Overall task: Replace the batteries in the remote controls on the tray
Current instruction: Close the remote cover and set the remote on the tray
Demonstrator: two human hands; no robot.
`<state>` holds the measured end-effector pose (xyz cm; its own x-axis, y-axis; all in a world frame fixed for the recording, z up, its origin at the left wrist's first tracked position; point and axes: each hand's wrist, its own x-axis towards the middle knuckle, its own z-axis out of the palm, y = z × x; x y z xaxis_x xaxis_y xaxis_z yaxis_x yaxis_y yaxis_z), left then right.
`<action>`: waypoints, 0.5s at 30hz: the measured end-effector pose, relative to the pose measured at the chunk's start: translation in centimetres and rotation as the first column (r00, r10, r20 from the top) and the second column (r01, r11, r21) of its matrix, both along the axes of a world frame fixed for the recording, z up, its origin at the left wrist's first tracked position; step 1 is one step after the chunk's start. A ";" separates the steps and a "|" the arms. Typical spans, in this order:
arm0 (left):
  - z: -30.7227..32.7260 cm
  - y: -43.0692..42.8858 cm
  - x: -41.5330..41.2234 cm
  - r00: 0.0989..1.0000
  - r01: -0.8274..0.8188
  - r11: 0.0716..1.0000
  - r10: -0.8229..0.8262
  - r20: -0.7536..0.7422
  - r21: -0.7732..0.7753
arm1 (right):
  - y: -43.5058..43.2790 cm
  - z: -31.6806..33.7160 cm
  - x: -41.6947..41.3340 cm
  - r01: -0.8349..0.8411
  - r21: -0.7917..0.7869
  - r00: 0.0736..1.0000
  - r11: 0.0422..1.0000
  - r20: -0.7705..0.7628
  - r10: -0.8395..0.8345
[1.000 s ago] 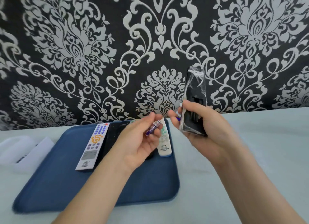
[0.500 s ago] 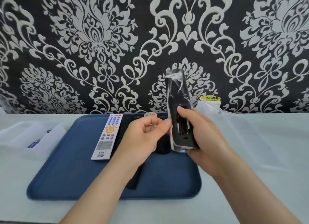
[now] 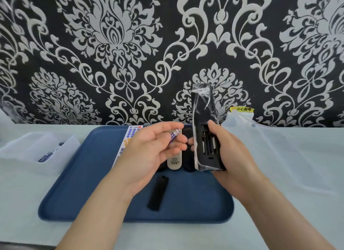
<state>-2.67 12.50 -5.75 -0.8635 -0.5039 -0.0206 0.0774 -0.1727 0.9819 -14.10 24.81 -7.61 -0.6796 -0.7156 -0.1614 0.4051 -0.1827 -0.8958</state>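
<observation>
Pinched between thumb and fingertips of the left hand (image 3: 149, 152): one small purple-and-white battery (image 3: 174, 135), tilted, held above the tray, just left of the black remote and not touching it. Right hand (image 3: 229, 152) wraps the lower half of the black remote (image 3: 203, 119), thumb on its right edge, fingers curled round behind. Sweep from the left: a clear plastic packet (image 3: 37, 149) lies on the pale table (image 3: 288, 175), with a few dark-labelled batteries (image 3: 45, 157) showing through it. Next, the blue tray (image 3: 83, 175), rounded corners, sitting square to the wall. On its far left part lies a white remote (image 3: 128, 138) with blue and orange buttons, mostly hidden behind the left hand. Near the tray's middle lies a loose black battery cover (image 3: 158, 193), lengthwise, apart from everything else. Just beyond it, a small white remote (image 3: 174, 161) peeks out below the left fingers, flanked by dark rounded ends of other remotes (image 3: 188, 164), too hidden to count. The held black remote stands nearly upright over the tray's far right part, back side facing the camera, sheathed in crinkled clear film; its battery compartment is open, metal contacts visible. Right of it, a clear bag (image 3: 251, 123) rests against the wall, with a yellow label (image 3: 242, 109) at its top. Black-and-silver damask wallpaper (image 3: 130, 44) fills the background.
</observation>
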 end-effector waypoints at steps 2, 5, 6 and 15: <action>0.1 0.1 0.0 0.998 -0.070 0.990 0.069 -0.015 -0.119 | -0.1 -0.4 0.0 -0.005 -0.002 1.000 1.000 -0.022 0.005; 0.4 0.5 0.0 0.989 -0.138 0.973 0.127 -0.072 -0.185 | -0.7 -0.7 0.4 0.013 0.019 0.997 1.000 -0.077 -0.012; 0.5 0.8 0.0 0.985 -0.155 0.971 0.138 -0.103 -0.184 | -0.9 -0.8 0.5 0.035 0.044 0.995 0.998 -0.095 -0.031; 1.2 3.3 -0.1 0.962 -0.205 0.924 0.130 -0.239 -0.322 | -0.8 -0.8 1.4 0.045 0.068 0.960 0.997 -0.280 -0.025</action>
<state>-2.75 15.80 -4.56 -0.7312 -0.5856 0.3498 0.2853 0.2033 0.9366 -12.71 24.05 -8.45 -0.7295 -0.6839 -0.0129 0.1322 -0.1225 -0.9836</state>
